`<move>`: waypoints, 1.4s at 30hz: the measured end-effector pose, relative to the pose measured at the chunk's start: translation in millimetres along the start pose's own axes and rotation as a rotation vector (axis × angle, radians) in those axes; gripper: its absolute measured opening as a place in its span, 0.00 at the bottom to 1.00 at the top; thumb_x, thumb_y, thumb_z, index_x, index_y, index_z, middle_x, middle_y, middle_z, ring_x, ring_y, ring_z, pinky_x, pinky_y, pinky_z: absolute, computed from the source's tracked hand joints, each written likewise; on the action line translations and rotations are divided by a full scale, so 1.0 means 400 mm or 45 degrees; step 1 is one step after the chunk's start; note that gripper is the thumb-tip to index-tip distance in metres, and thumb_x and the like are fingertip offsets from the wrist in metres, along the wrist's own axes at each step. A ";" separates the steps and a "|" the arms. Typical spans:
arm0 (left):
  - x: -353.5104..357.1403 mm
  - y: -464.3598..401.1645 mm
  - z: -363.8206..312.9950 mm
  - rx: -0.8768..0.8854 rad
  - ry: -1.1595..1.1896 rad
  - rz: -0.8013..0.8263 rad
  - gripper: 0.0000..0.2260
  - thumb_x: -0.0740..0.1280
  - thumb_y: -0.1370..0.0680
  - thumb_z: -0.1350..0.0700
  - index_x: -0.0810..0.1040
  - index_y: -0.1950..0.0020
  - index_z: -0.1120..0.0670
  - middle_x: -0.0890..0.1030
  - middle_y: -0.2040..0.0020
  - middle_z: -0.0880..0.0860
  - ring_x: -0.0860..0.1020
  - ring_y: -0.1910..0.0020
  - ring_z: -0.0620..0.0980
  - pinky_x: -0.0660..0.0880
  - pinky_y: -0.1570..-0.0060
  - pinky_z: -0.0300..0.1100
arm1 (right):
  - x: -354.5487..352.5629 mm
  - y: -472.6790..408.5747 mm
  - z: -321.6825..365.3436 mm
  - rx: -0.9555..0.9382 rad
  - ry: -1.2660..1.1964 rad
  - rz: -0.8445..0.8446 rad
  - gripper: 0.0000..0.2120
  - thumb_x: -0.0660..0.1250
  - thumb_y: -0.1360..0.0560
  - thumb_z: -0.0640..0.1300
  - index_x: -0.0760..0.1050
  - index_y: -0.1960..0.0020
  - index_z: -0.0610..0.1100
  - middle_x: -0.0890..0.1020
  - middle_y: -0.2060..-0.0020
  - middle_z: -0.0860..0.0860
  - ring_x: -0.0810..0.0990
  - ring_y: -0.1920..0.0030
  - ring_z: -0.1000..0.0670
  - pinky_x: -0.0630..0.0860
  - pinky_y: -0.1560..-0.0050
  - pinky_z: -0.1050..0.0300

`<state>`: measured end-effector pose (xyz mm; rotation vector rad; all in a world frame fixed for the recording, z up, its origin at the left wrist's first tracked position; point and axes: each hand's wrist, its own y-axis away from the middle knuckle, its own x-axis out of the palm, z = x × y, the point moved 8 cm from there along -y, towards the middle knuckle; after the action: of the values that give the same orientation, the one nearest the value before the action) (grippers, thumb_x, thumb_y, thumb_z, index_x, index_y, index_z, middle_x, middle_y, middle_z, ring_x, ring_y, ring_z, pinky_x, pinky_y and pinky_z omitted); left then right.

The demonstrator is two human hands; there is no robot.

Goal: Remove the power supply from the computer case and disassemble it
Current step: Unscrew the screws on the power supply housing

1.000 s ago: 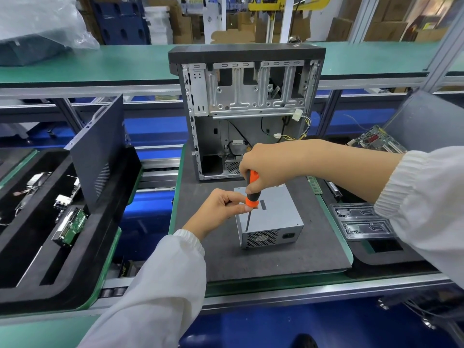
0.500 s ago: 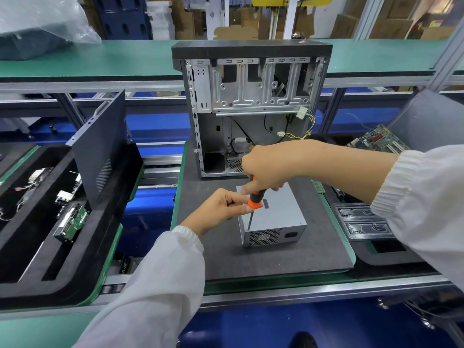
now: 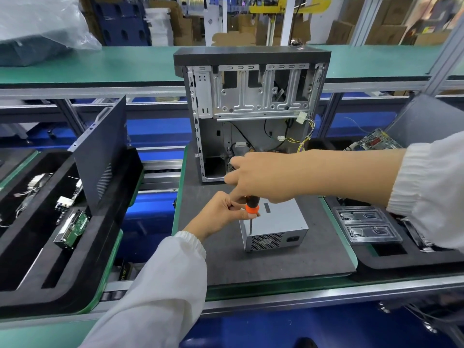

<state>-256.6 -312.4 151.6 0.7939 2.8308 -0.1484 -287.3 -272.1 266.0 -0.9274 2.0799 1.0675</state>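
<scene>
The power supply [image 3: 276, 227] sits on the grey foam mat [image 3: 276, 267], just in front of the open computer case [image 3: 251, 101] standing upright behind it. The right hand [image 3: 261, 179] grips the handle of the screwdriver [image 3: 251, 209], its shaft pointing down against the unit's left front edge. The left hand [image 3: 221, 214] pinches the screwdriver at its orange collar, beside the power supply's upper left corner.

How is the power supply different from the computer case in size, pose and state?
The power supply is a small closed box lying flat on the grey mat; the computer case is far bigger, stands upright behind it, and is open, showing loose wires. Both have bare silver metal.
</scene>
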 end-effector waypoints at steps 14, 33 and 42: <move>0.018 -0.020 0.030 -0.057 0.070 0.143 0.08 0.72 0.24 0.56 0.85 0.47 0.58 0.60 0.72 0.55 0.74 0.66 0.40 0.72 0.50 0.30 | 0.047 0.020 -0.068 0.238 -0.291 0.205 0.12 0.64 0.23 0.44 0.65 0.41 0.48 0.68 0.53 0.49 0.68 0.61 0.51 0.58 0.71 0.59; 0.019 -0.020 0.029 0.013 0.111 0.051 0.04 0.71 0.24 0.60 0.86 0.52 0.54 0.80 0.68 0.40 0.75 0.67 0.34 0.67 0.66 0.23 | 0.034 0.044 -0.076 0.227 -0.631 0.141 0.15 0.67 0.26 0.39 0.69 0.42 0.51 0.65 0.48 0.51 0.72 0.49 0.46 0.65 0.61 0.58; 0.006 -0.026 0.036 -0.044 0.062 0.063 0.04 0.73 0.25 0.55 0.87 0.53 0.49 0.78 0.68 0.45 0.75 0.66 0.37 0.66 0.65 0.25 | 0.032 0.029 -0.100 0.430 -0.640 0.123 0.10 0.59 0.20 0.52 0.65 0.48 0.46 0.76 0.61 0.50 0.70 0.67 0.55 0.61 0.71 0.59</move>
<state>-261.8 -322.3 137.4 0.8703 2.8477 -0.0736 -312.1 -305.3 280.4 -0.3489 1.8106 0.8495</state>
